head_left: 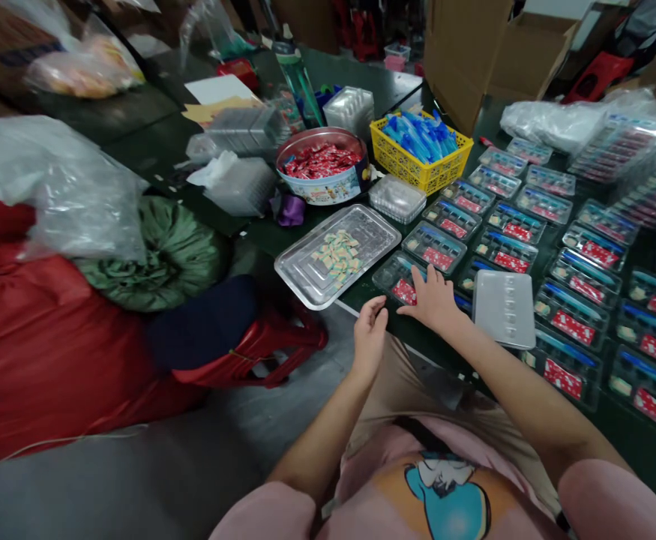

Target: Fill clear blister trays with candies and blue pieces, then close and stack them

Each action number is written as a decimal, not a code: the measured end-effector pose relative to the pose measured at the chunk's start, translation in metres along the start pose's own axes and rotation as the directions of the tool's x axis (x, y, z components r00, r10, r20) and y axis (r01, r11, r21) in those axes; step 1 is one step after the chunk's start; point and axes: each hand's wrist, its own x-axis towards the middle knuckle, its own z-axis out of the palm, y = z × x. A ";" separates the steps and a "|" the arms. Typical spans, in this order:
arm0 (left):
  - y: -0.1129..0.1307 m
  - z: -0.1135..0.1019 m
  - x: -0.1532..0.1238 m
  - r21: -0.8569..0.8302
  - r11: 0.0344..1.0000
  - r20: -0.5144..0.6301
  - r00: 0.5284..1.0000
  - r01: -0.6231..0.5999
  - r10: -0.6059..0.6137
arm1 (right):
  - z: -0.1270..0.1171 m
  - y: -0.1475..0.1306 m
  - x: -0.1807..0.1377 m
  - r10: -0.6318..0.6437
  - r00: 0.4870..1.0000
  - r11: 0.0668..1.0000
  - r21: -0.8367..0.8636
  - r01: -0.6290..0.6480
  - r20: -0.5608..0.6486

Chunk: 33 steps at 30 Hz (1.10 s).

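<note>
My right hand (435,300) reaches over a clear plastic compartment tray (387,274) at the table's near edge. Its fingers are spread and touch or hover just above the tray, which holds a red packet with white marks (405,292). My left hand (370,328) is at the table edge, fingers curled toward the thumb; whatever they hold, if anything, is hidden. Beyond it lies a shallow metal tray (299,274) bearing a heap of small pale green and cream pieces (337,255). A flat grey-white plastic piece (504,307) rests on filled trays right of my right hand.
Rows of filled clear trays (572,326) cover the table's right side. Behind are a round tin (328,187) of red packets, a yellow basket (426,176) of blue-wrapped items, stacked empty trays (398,199) and a bottle (299,79). A red stool (249,360) stands left.
</note>
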 end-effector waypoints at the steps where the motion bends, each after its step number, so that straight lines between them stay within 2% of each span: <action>1: -0.001 -0.003 0.004 0.086 0.996 0.054 0.998 -0.023 0.019 | 0.001 -0.001 0.002 0.014 1.000 1.000 -0.022 -0.014 0.001; 4: -0.005 -0.007 0.012 0.197 0.979 0.139 0.990 -0.058 0.031 | 0.004 -0.001 0.004 0.023 1.000 0.998 -0.052 -0.023 -0.007; 12: -0.019 -0.009 0.030 -0.048 0.989 0.102 0.985 0.143 -0.137 | 0.007 0.009 0.010 0.036 0.996 0.989 0.149 -0.023 -0.085; 16: -0.007 -0.004 0.034 -0.176 0.965 0.035 0.981 0.193 -0.190 | -0.007 0.006 0.000 0.009 0.991 0.990 0.141 0.009 -0.131; 19: 0.010 -0.002 0.027 -0.272 0.941 0.051 0.980 0.201 -0.194 | -0.017 -0.009 -0.017 -0.055 0.985 0.993 0.091 0.070 -0.163; 21: 0.018 -0.008 0.019 -0.320 0.925 0.037 0.978 0.207 -0.206 | -0.018 -0.023 -0.031 -0.114 0.980 0.988 0.081 0.129 -0.165; 25: 0.022 -0.046 0.003 -0.413 0.885 -0.065 0.962 0.217 -0.266 | -0.002 -0.052 -0.056 -0.276 0.952 0.949 0.118 0.292 -0.133; 29: 0.013 -0.103 -0.010 -0.470 0.856 -0.192 0.922 0.215 -0.337 | 0.021 -0.072 -0.072 -0.501 0.863 0.846 0.176 0.503 -0.062; 31: 0.008 -0.129 -0.018 -0.481 0.856 -0.264 0.900 0.189 -0.347 | 0.026 -0.075 -0.070 -0.570 0.821 0.797 0.219 0.563 -0.037; 33: 0.004 -0.147 -0.027 -0.489 0.856 -0.325 0.875 0.169 -0.359 | 0.023 -0.072 -0.056 -0.581 0.813 0.777 0.286 0.560 -0.013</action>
